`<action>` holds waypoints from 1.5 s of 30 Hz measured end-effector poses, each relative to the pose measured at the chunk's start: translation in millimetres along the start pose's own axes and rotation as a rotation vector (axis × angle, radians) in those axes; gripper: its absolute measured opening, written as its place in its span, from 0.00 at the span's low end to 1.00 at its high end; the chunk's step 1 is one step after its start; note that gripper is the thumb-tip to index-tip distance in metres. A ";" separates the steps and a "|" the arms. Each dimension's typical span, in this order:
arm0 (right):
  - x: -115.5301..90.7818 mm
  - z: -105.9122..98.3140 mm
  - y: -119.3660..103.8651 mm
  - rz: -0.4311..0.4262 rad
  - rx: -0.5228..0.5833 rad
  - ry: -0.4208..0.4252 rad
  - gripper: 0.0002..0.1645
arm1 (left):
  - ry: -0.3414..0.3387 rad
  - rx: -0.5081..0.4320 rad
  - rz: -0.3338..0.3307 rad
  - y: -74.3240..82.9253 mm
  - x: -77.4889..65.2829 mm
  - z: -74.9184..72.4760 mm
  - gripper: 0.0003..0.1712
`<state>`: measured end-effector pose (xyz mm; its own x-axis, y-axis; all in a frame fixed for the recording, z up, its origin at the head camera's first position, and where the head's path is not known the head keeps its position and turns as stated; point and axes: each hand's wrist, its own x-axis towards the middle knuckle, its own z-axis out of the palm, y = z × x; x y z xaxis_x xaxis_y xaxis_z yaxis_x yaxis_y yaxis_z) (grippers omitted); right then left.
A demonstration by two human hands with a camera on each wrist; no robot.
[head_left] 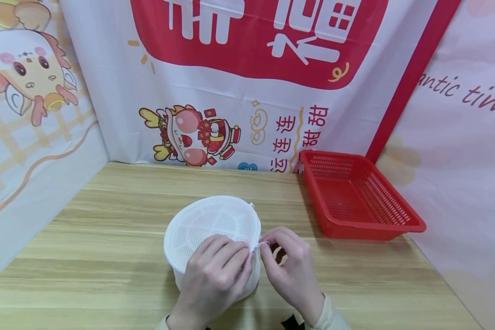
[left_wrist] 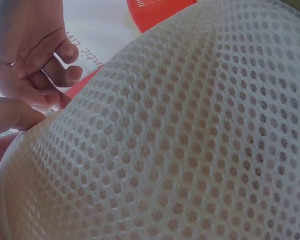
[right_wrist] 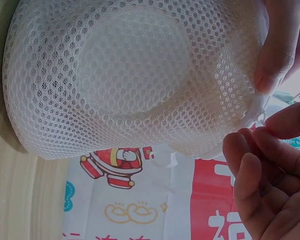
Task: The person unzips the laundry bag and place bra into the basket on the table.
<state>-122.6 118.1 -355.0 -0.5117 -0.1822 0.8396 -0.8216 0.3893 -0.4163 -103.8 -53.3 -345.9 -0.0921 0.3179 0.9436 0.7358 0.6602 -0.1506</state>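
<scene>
A round white mesh laundry bag [head_left: 214, 217] stands on the wooden table, its top facing up and slightly tilted. My left hand [head_left: 216, 272] lies over the near right part of the top and pinches the edge by the zipper. Close by on the right, my right hand [head_left: 290, 266] pinches the small zipper pull [right_wrist: 261, 119] between thumb and forefinger. Its other fingers [right_wrist: 247, 175] are loosely curled. The honeycomb mesh [left_wrist: 155, 135] fills most of the left wrist view. A circular panel [right_wrist: 135, 60] shows on the bag in the right wrist view.
A red plastic basket [head_left: 367, 225] with perforated walls stands at the table's right back. Printed cloth [head_left: 247, 96] hangs behind the wood-grain table [head_left: 107, 229], and more cloth hangs at both sides. A small black object [head_left: 292, 322] shows by the right sleeve.
</scene>
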 end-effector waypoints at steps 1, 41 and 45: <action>-0.1 0.1 0.4 0.000 0.001 0.005 0.09 | -0.001 0.000 0.000 -0.1 -0.1 0.1 0.16; 0.4 1.0 -1.3 -0.073 0.033 0.027 0.10 | 0.014 0.053 -0.062 6.3 0.9 3.3 0.17; 0.0 0.7 -0.9 -0.063 0.025 0.034 0.10 | 0.012 0.047 -0.060 6.1 0.9 3.6 0.17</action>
<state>-122.0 117.1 -354.9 -0.4503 -0.1745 0.8756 -0.8580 0.3558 -0.3704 -101.8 -46.5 -347.1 -0.1271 0.2685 0.9549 0.6967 0.7094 -0.1068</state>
